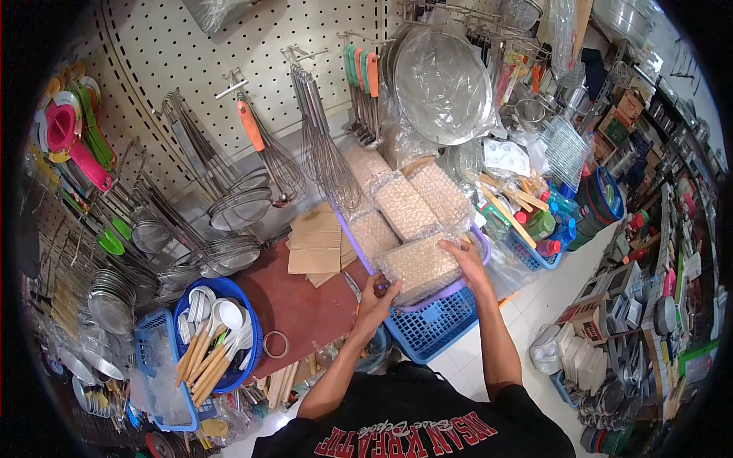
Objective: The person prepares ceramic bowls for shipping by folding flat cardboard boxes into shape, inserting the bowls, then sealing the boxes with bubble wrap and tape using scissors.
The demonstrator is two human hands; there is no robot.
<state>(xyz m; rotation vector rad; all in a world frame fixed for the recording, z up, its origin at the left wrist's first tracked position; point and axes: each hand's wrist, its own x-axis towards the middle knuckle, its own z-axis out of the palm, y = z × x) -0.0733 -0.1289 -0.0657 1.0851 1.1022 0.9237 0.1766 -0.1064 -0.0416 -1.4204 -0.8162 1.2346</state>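
Observation:
A bubble-wrapped package [420,269] lies at the near end of a purple-rimmed basket [353,238], on the side closest to me. My right hand [466,261] grips its right end, with the fingers over the top edge. At its lower left corner, my left hand [377,298] is closed against the package and the basket rim, and something small and dark shows at its fingers. Several more wrapped packages, such as one bubble-wrapped block [405,204], fill the basket behind. What is inside the wrapping cannot be made out.
A blue crate [433,327] sits below the purple-rimmed basket. On the red-brown tabletop [294,317] lie cardboard pieces [315,244] and a ring [276,344]. To the left stands a blue basket [254,324] of ladles and spatulas. Whisks [324,145] and strainers hang from the pegboard [164,46].

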